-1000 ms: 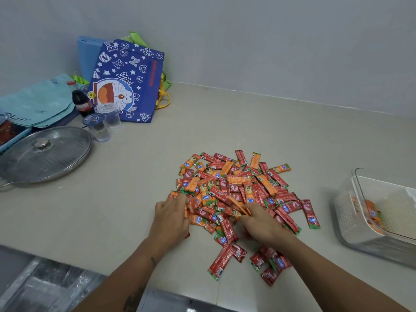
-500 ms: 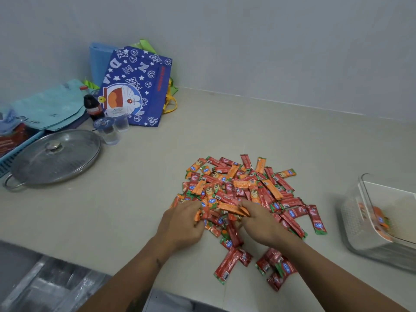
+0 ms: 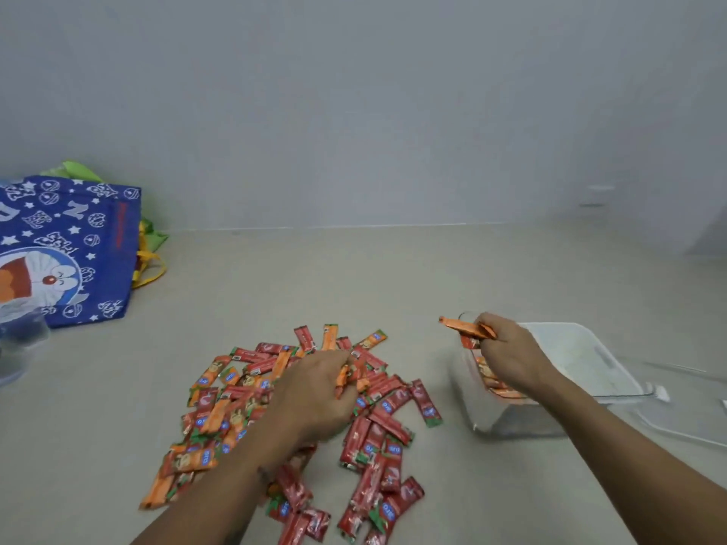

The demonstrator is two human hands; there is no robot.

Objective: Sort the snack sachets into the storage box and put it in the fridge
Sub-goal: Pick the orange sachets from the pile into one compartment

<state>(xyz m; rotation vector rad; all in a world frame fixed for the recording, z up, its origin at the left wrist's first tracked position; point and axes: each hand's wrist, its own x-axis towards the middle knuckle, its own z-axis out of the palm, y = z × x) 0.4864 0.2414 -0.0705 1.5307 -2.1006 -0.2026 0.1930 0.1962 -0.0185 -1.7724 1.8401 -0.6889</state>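
A pile of red and orange snack sachets (image 3: 377,438) lies spread on the beige counter. My left hand (image 3: 314,395) rests in the pile with its fingers curled round an orange sachet (image 3: 343,377). My right hand (image 3: 507,354) grips a few orange sachets (image 3: 466,328) over the left rim of the clear storage box (image 3: 582,348). Several orange sachets (image 3: 491,381) lie inside the box along its left wall, partly hidden by my right hand.
A blue cartoon-print bag (image 3: 67,249) with green and yellow handles leans against the wall at the back left. A clear plastic cup (image 3: 19,348) stands at the left edge. A clear lid (image 3: 680,418) lies to the right of the box.
My right hand has lifted orange sachets from the pile and carried them right to the box. My left hand has shifted right within the pile. The camera has swung right.
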